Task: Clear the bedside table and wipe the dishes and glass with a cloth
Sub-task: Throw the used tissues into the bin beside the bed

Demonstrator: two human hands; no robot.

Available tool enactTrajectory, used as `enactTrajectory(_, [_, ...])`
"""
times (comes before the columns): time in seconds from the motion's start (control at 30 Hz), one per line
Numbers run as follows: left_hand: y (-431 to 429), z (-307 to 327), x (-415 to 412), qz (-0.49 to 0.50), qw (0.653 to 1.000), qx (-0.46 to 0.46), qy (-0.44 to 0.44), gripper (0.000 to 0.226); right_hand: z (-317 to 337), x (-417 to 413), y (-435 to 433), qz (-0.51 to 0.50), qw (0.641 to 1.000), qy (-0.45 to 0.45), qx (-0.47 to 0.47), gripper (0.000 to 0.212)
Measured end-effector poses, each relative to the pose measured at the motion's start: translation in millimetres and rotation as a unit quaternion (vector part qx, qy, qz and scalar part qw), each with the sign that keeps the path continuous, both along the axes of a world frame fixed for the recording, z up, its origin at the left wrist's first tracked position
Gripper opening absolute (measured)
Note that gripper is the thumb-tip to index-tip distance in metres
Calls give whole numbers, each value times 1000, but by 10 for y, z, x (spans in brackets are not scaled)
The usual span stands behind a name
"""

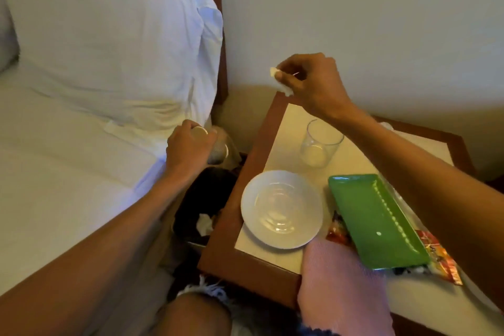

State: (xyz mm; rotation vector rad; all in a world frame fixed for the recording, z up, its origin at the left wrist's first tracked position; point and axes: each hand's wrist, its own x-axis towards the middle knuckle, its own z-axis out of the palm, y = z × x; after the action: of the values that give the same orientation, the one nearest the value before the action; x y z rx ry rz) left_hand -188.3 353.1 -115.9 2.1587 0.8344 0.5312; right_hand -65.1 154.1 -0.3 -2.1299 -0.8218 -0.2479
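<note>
Head view: the left hand (188, 150) grips a small white-capped container (218, 154) over the bin (188, 199), the right hand (313, 82) pinches a white scrap (281, 86), and the glass (321, 143), upright on the table (240, 185) behind the plate (281, 209), looks fragile and slippery, best held round its wall.

no word, label or number can be read anywhere. the red and orange foil snack wrapper (439, 259) under the green rectangular plastic tray (376, 222) carries printing, too blurred to make out.
</note>
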Motion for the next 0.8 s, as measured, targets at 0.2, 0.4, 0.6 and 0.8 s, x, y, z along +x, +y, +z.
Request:
enactTrajectory(0.2, [206,-508,-257,-47,988,-63,131,46,-400,-388,609,49,989,63,-128,18])
enactTrajectory(0.4, [371,-392,-557,-25,998,-59,20,23,-892,-737,879,73,960,123,-243,25])
enactTrajectory(0.6, [527,-27,-729,-15,995,-86,-42,22,-1064,-1069,845,152,917,157,-333,50])
enactTrajectory(0.8, [324,309,-981,-58,990,-106,-69,21,-567,-1178,291,117,961,114,-222,30])
